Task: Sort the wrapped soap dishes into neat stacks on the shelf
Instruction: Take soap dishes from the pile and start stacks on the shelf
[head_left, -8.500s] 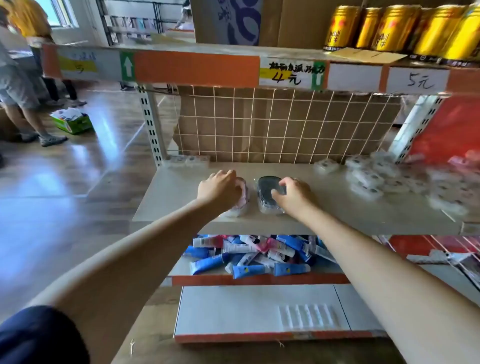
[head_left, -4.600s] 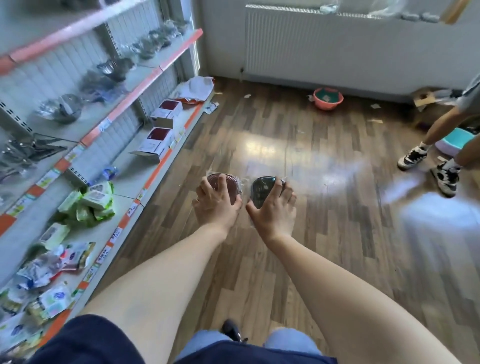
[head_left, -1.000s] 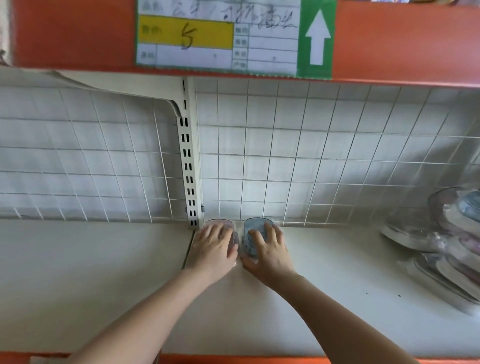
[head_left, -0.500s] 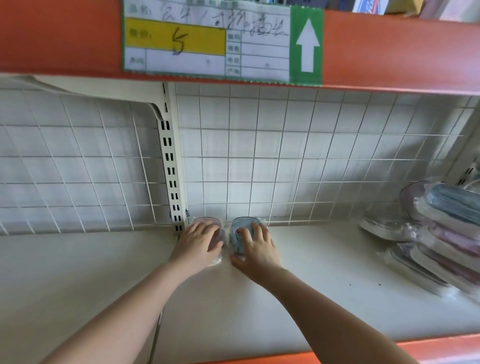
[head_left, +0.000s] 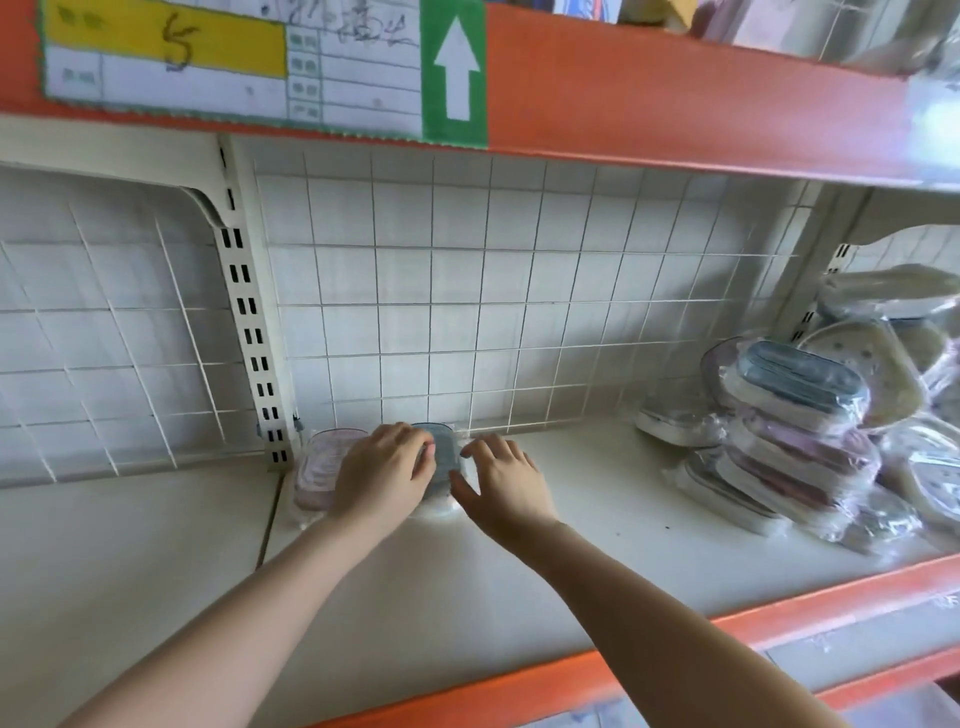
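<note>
Our left hand (head_left: 384, 470) rests flat-fingered on the wrapped blue oval plastic soap dish (head_left: 441, 457), squaring it beside the pink wrapped dish (head_left: 319, 467) to its left; our right hand (head_left: 501, 480), fingers loose, steadies its other edge.

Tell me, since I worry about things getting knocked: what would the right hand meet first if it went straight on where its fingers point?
Probably the blue-grey wrapped soap dish: the right hand points up-left at its edge, fingertips about touching it. Behind stands the white wire grid back panel.
</note>
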